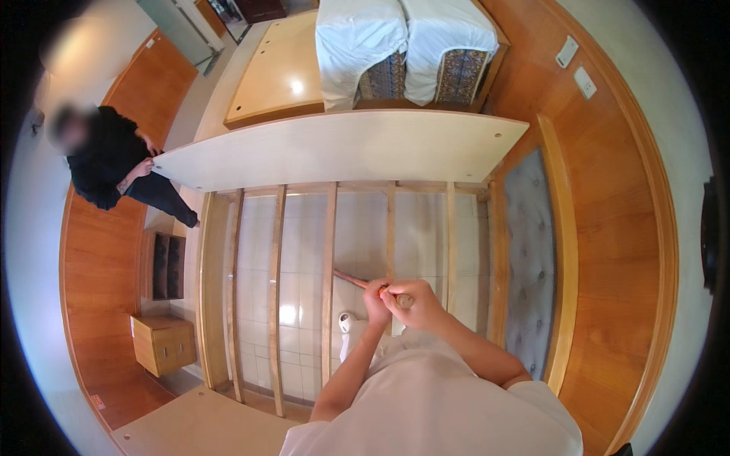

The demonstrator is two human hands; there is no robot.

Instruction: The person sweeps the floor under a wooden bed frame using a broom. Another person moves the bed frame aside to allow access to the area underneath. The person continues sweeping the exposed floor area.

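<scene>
A long wooden pole (351,280) slants down in front of me, its round butt end (405,301) pointing up toward me. My left hand (375,302) is wrapped round it near the top. Close against it, my right hand (420,305) also grips the pole just below the butt. The far end reaches the middle slat (331,251) of a wooden bed frame (213,304); what lies beyond it I cannot make out. Pale floor tiles (304,251) show between the slats. One of my white shoes (347,322) is visible under my arms.
A person (114,159) at the left holds the end of a long pale board (342,150), tilted up along the frame's far side. Behind it stand covered mattresses (361,45). A grey padded headboard (530,266) lines the right, a nightstand (163,346) the left. Another board (205,425) lies near left.
</scene>
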